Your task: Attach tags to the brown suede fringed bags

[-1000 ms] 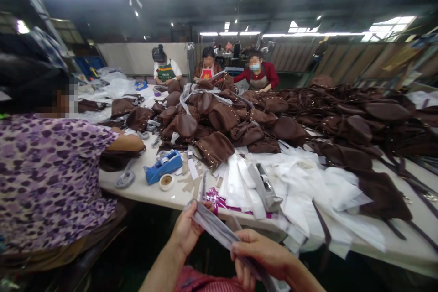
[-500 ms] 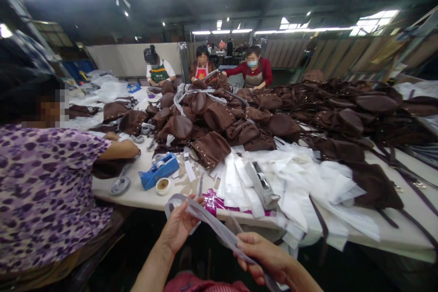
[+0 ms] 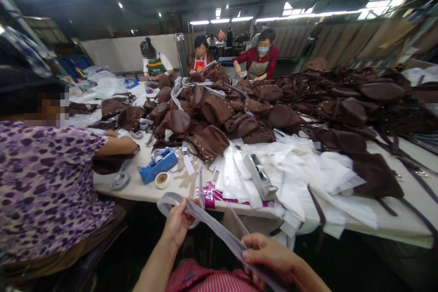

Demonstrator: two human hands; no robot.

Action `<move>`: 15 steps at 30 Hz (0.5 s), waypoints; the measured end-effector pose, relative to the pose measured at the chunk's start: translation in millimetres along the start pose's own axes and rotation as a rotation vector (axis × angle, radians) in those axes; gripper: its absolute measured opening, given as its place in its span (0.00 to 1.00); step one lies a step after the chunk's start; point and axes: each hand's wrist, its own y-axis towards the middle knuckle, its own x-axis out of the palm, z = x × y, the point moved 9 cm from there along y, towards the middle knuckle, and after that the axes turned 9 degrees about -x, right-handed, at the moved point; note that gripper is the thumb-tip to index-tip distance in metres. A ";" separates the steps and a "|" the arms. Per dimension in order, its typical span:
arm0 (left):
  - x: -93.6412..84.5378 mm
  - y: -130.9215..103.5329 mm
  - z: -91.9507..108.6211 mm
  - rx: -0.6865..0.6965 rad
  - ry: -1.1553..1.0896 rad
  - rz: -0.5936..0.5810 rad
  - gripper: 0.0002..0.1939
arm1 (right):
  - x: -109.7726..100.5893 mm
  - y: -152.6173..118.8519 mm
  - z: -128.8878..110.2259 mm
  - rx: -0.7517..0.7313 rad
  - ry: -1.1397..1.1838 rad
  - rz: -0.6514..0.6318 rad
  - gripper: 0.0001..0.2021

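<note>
A long, thin greyish-white strip [image 3: 215, 228], translucent like wrapping film or tissue, runs slantwise between my two hands in front of the table edge. My left hand [image 3: 178, 224] is closed on its upper part, where the strip loops over on the left. Lower down and to the right, my right hand [image 3: 268, 255] pinches the strip between thumb and fingers. A second end hangs behind it, near the right hand. Beyond my hands, purple shiny plastic [image 3: 214, 194] lies at the table edge beside a stack of white sheets [image 3: 236, 175].
Brown drawstring bags [image 3: 212, 116] heap across the table [image 3: 143, 191]. A blue tape dispenser [image 3: 158, 165], a tape roll [image 3: 162, 180] and a grey dispenser [image 3: 260, 175] stand near the front edge. One person in a purple patterned top [image 3: 51, 182] sits close on the left; several others work across the table.
My right hand has shifted slightly right and down along the strip, and the strip is stretched longer between my hands. The left hand has moved slightly left. The view has tilted a little.
</note>
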 end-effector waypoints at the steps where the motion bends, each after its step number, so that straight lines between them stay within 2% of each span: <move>1: -1.8 1.1 1.4 -0.003 -0.004 0.004 0.07 | -1.2 -2.1 4.5 0.017 0.006 0.001 0.13; 5: -1.8 2.4 6.5 -0.019 -0.006 0.031 0.08 | -1.1 -6.0 12.7 0.032 0.053 -0.005 0.13; 10: 12.9 -4.6 10.1 -0.038 -0.017 0.025 0.09 | 6.6 -5.4 10.0 0.017 0.103 -0.042 0.16; 12: 21.1 -9.6 3.1 -0.038 -0.010 0.002 0.10 | 9.2 -2.4 7.5 0.004 0.098 -0.048 0.18; 15: 28.6 -17.1 -20.0 -0.049 0.014 -0.040 0.09 | 7.1 0.1 8.3 0.008 0.011 -0.044 0.17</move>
